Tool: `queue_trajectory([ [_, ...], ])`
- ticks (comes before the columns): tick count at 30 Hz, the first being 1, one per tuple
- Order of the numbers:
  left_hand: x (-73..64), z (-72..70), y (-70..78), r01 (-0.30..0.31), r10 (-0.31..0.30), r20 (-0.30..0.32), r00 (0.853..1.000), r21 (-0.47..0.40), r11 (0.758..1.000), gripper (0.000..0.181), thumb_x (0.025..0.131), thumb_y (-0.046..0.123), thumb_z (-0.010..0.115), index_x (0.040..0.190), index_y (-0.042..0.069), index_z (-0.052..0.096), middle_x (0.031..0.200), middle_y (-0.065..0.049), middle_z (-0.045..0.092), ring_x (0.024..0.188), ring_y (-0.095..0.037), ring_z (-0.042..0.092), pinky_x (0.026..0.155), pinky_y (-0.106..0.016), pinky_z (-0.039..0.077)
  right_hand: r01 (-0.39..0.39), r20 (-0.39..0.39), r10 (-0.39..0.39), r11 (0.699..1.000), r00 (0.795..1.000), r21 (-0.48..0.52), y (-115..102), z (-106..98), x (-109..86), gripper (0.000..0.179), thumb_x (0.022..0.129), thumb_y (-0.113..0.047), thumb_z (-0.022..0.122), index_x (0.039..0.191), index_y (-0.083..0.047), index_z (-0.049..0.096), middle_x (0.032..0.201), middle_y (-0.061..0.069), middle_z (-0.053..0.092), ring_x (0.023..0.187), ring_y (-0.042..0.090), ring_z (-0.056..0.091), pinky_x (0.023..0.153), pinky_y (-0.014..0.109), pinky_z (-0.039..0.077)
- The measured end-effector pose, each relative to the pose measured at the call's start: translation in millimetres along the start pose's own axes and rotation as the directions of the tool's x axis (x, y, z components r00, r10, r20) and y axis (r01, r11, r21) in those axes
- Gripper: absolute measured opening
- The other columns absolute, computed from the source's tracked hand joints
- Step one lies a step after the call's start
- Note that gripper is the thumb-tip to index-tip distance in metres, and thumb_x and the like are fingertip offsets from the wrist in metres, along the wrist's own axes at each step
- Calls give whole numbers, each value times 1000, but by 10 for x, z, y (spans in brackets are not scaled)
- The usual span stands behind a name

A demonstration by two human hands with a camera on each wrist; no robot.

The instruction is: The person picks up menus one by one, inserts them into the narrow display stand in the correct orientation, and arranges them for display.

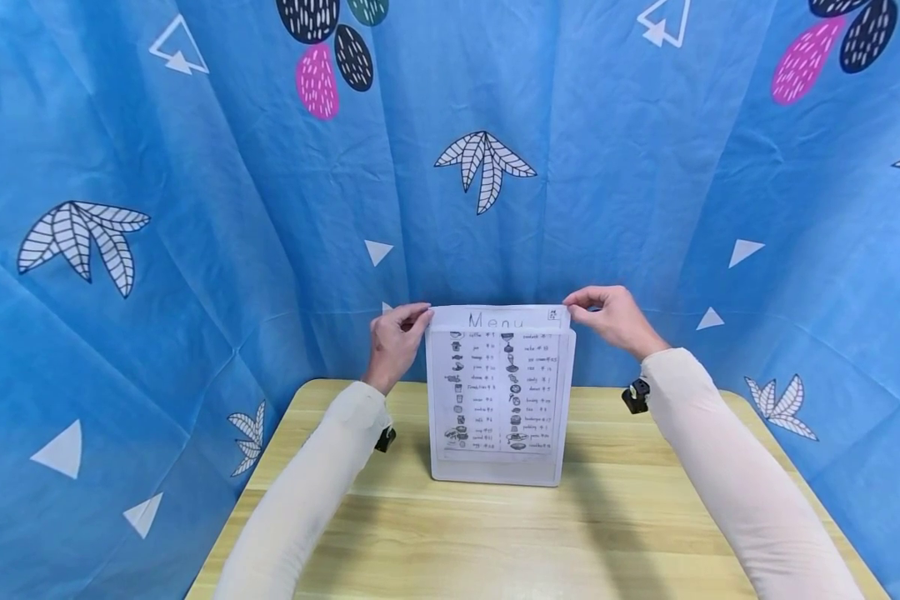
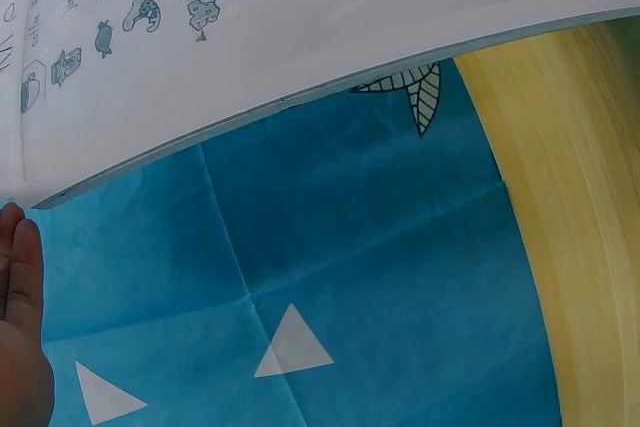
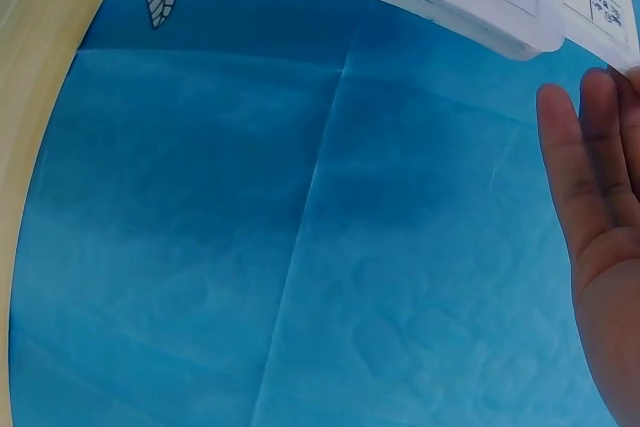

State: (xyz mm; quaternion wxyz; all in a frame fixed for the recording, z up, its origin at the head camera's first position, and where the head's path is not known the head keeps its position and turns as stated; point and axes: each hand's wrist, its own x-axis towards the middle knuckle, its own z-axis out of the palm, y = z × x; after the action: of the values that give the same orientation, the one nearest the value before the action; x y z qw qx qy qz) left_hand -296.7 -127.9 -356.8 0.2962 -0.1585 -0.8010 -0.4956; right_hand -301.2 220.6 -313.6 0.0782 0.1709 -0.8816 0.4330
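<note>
A white paper menu (image 1: pixel 450 316), with "Menu" across its top and two columns of small drawings with prices, sits inside a clear upright sign holder (image 1: pixel 496 474). Its top strip sticks out above the holder's upper edge. My left hand (image 1: pixel 395 345) pinches the paper's top left corner between thumb and fingers. At the opposite top corner, my right hand (image 1: pixel 617 317) pinches the sheet beside a small boxed mark. In the right wrist view the sheet's corner (image 3: pixel 606 9) projects past the holder's rounded corner (image 3: pixel 540 45), and several fingers (image 3: pixel 565 147) extend below it.
The holder stands on a light wooden table (image 1: pixel 390 533) in front of a blue patterned curtain (image 1: pixel 607 208) that hangs close behind and along both sides. Small black devices (image 1: pixel 635 397) are worn on both wrists, over white sleeves.
</note>
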Motion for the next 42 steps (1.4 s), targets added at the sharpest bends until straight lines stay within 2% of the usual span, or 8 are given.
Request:
queue_trajectory([
  [10, -19, 14, -6, -7, 7, 2, 1000, 17, 1000, 15, 94, 11, 71, 103, 1, 77, 95, -13, 74, 79, -21, 70, 69, -35, 58, -5, 15, 5, 1000, 1000, -28, 36, 33, -25, 21, 100, -18, 62, 111, -4, 74, 115, 15, 68, 103, 31, 61, 82, 42, 48],
  [18, -48, 23, -5, 15, -15, 10, 1000, 18, 1000, 17, 95, 12, 71, 107, 2, 76, 98, -13, 75, 81, -22, 70, 71, -38, 59, -2, 11, 3, 999, 1000, -37, 64, 67, -36, 19, 99, -16, 63, 110, -4, 74, 111, 14, 68, 106, 29, 59, 83, 42, 48],
  [24, -47, 41, -32, -15, 15, -11, 1000, 23, 1000, 15, 93, 10, 72, 105, 2, 77, 96, -14, 75, 80, -23, 71, 70, -37, 59, 3, 24, -3, 999, 1000, -32, 73, 66, -45, 20, 99, -15, 63, 110, -2, 74, 112, 15, 68, 103, 30, 61, 82, 41, 49],
  [42, -90, 61, -62, 0, 0, 11, 1000, 34, 999, 13, 94, 9, 71, 103, 2, 77, 96, -11, 73, 80, -21, 69, 70, -37, 59, 11, 19, -11, 1000, 1000, -29, 155, 97, -71, 18, 98, -12, 64, 109, -3, 74, 109, 14, 69, 94, 28, 64, 79, 40, 51],
])
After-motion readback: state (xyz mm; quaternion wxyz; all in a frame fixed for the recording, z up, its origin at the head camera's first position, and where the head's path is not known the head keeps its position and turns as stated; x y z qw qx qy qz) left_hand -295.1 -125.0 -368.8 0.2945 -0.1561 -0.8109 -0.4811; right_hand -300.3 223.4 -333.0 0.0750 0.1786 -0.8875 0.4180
